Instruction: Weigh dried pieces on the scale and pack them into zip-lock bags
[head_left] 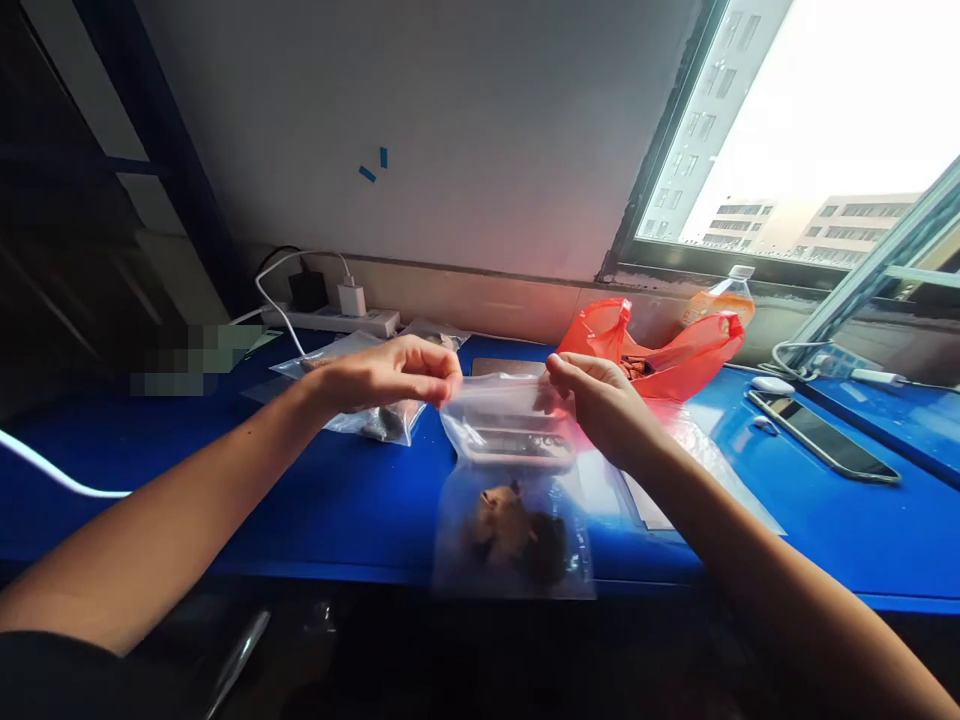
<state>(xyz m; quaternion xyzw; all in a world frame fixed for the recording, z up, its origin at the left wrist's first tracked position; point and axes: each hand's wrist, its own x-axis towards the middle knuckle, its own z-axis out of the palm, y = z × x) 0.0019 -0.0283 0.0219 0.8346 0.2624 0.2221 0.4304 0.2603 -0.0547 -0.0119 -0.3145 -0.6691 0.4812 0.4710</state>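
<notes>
A clear zip-lock bag (517, 490) hangs in front of me by its top corners. Inside, near the bottom, are brown and dark lumps (510, 520) whose kind I cannot make out. My left hand (409, 372) pinches the upper left corner between thumb and fingers. At the upper right corner, my right hand (589, 385) has a similar pinch. Through the plastic shows a flat device with a screen (517, 445), lying on the blue table (322, 520). Just beyond my left hand lie more clear bags (386, 425) with dark contents.
A red plastic bag (667, 365) stands open behind my right hand, with an orange drink bottle (724, 297) beyond it. Flat clear packets (709, 470), a phone (825, 435) and a white earbud case (772, 385) lie right. A power strip (360, 318) with chargers sits along the wall.
</notes>
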